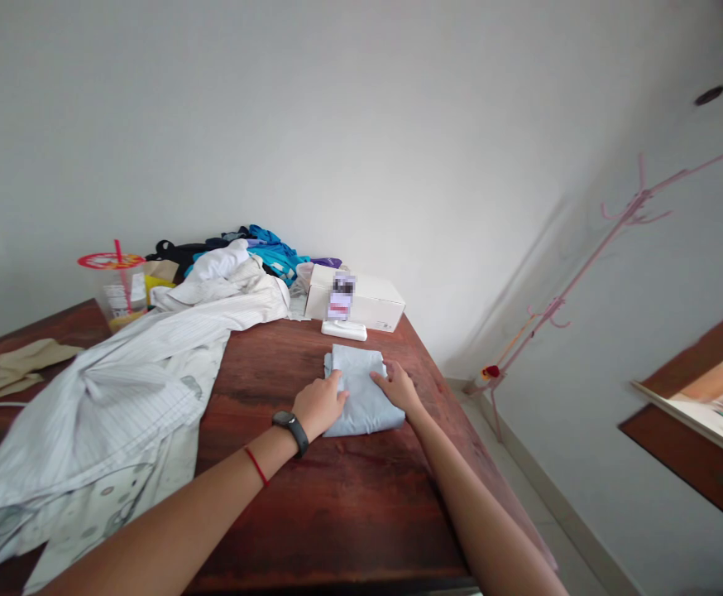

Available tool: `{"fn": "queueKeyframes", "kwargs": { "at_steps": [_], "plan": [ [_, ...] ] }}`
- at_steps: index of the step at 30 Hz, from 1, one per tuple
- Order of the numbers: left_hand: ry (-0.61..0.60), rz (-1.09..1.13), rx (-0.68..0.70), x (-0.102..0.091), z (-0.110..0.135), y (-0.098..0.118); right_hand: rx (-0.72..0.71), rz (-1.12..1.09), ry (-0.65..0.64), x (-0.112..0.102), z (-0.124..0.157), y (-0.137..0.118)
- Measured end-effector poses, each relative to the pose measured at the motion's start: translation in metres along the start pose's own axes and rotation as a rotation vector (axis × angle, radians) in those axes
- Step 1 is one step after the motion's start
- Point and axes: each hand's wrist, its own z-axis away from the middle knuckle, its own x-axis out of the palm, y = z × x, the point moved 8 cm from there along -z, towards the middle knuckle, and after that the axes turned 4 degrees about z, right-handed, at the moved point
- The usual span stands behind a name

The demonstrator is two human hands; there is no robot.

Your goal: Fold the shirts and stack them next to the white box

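A light blue cloth [361, 397], folded into a small rectangular bundle, lies flat on the dark red-brown wooden table [262, 381]. My left hand [321, 404] grips its left edge, thumb on top and the other fingers partly hidden at the side. On the opposite edge, my right hand [399, 387] holds the bundle the same way, its thumb over the cloth and its fingertips out of sight. What kind of garment the cloth is cannot be made out. A dark watch band and a red string circle my left wrist.
Just behind the cloth, a phone [340, 298] stands on a white stand [344, 331] before a white box [380, 302]. Striped white clothing [119, 406] and a dark and blue clothes heap [275, 252] lie left. A plastic cup [122, 294] stands beyond. A pink coat rack [560, 306] leans right.
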Motion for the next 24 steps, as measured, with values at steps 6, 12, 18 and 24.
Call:
{"fn": "queueKeyframes", "kwargs": {
  "at_steps": [6, 12, 18, 24],
  "plan": [
    [0.197, -0.13, 0.165, -0.017, 0.005, 0.02, -0.271, -0.126, 0.127, -0.037, 0.022, -0.062],
    [0.078, 0.041, 0.556, 0.008, 0.001, 0.04, -0.569, 0.039, -0.201, 0.004, 0.06, -0.104],
    [-0.102, -0.074, 0.376, 0.035, -0.007, 0.016, -0.261, 0.368, -0.481, 0.05, 0.053, -0.051],
    [-0.112, -0.165, 0.297, 0.035, -0.006, 0.018, -0.175, 0.424, -0.415, 0.049, 0.04, -0.041]
  ]
}}
